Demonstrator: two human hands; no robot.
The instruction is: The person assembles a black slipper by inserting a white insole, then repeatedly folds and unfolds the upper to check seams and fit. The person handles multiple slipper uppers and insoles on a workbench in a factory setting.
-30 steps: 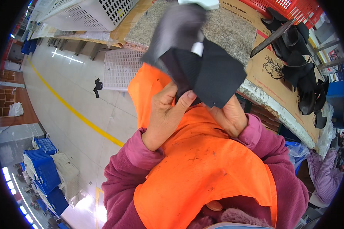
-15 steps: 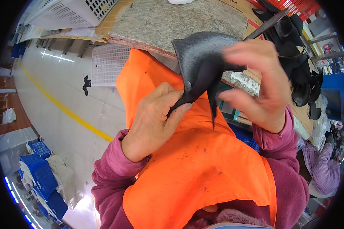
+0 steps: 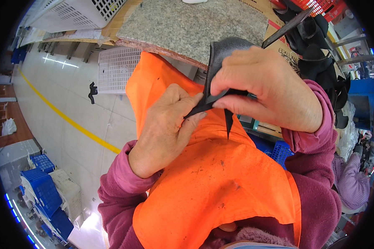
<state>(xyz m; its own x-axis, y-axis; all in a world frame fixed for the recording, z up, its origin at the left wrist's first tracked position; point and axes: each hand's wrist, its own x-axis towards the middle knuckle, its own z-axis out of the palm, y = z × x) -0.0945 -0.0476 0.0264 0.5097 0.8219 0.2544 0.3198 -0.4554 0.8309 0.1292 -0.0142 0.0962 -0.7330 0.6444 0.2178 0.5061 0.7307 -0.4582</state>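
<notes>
A curved black leather piece with folded edges and a pointed strip hanging down is held over my orange apron. My left hand is closed, pinching the folded lower edge between thumb and fingers. My right hand reaches over the piece from the right, its thumb and fingertips closed on the fold just beside the left fingers. The right hand covers much of the leather.
A stone-topped bench lies ahead, with a slanting dark bar at its right. Black leather pieces are heaped beyond. A white basket stands on the floor, blue crates at lower left. A person in a checked sleeve sits right.
My right hand has moved left and closed on the leather's fold near my left fingers; it was apart and blurred before. The leather has tipped and narrowed. My left hand keeps its pinch.
</notes>
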